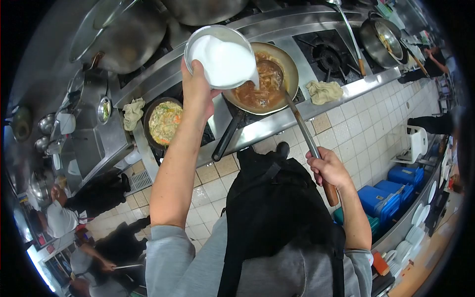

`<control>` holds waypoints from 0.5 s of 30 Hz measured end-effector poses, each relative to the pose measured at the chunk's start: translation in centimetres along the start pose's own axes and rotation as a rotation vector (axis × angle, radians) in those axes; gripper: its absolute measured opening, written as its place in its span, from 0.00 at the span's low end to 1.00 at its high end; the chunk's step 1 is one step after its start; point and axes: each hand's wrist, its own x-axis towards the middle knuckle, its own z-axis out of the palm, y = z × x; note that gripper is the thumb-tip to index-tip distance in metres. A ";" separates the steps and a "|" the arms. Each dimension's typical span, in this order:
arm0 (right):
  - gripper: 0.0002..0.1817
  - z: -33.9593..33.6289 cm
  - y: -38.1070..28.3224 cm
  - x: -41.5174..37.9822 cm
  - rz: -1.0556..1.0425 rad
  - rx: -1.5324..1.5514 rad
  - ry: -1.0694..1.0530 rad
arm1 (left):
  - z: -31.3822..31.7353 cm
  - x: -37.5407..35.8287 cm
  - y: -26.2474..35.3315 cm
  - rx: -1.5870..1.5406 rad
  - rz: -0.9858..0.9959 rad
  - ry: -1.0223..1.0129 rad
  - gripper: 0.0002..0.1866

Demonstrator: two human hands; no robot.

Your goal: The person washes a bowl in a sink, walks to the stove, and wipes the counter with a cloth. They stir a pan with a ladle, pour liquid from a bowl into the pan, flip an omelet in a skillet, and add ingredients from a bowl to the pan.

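Note:
My left hand (197,91) grips a metal bowl (217,31), tilted over the frying pan (292,74). White liquid (220,59) fills much of the bowl, and some runs over its lower right edge into the pan. Brown sauce (260,96) with pieces in it lies in the pan, whose black handle (228,136) points toward me. My right hand (327,168) is wrapped round the wooden end of a long ladle (303,123). The ladle's bowl rests in the brown sauce.
Left of the pan, a dark pan (146,123) holds a yellowish vegetable mixture. Cloths (324,92) lie on the counter edge. A bare burner (327,57) and a pot (371,39) are to the right. Other people (106,260) stand at lower left; blue containers (378,200) sit right.

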 end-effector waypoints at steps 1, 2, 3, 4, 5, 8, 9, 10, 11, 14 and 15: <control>0.10 0.2 -0.1 0.1 0.002 -0.003 -0.002 | 0.1 -0.2 0.4 -0.043 -0.018 0.000 0.28; 0.10 0.4 -0.1 0.2 0.027 0.092 -0.052 | 0.2 -0.4 0.8 -0.085 -0.036 0.000 0.27; 0.11 0.6 -0.2 0.3 0.053 0.188 -0.101 | 0.2 -0.4 1.0 -0.085 -0.037 0.003 0.27; 0.11 0.9 -0.4 0.4 0.055 0.187 -0.103 | 0.3 -0.5 1.2 -0.115 -0.039 -0.014 0.26; 0.11 1.1 -0.9 0.4 0.088 0.264 -0.129 | 0.3 -0.5 1.4 -0.145 -0.041 -0.031 0.26; 0.10 1.6 -1.4 1.2 0.141 0.444 -0.187 | 0.4 -0.5 1.8 -0.160 -0.047 -0.019 0.26; 0.08 1.7 -1.5 1.5 0.162 0.549 -0.216 | 0.4 -0.6 1.8 -0.161 -0.046 -0.018 0.26; 0.08 1.9 -1.5 1.7 0.160 0.548 -0.216 | 0.3 -0.7 1.9 -0.173 -0.043 -0.021 0.26; 0.08 2.2 -1.6 1.8 0.156 0.593 -0.228 | 0.3 -0.7 2.0 -0.185 -0.040 -0.024 0.26; 0.09 2.5 -1.9 1.8 0.122 0.613 -0.231 | 0.2 -0.9 2.3 -0.172 -0.045 -0.022 0.26; 0.09 2.5 -2.0 1.6 0.092 0.590 -0.220 | 0.1 -0.9 2.3 -0.172 -0.045 -0.020 0.26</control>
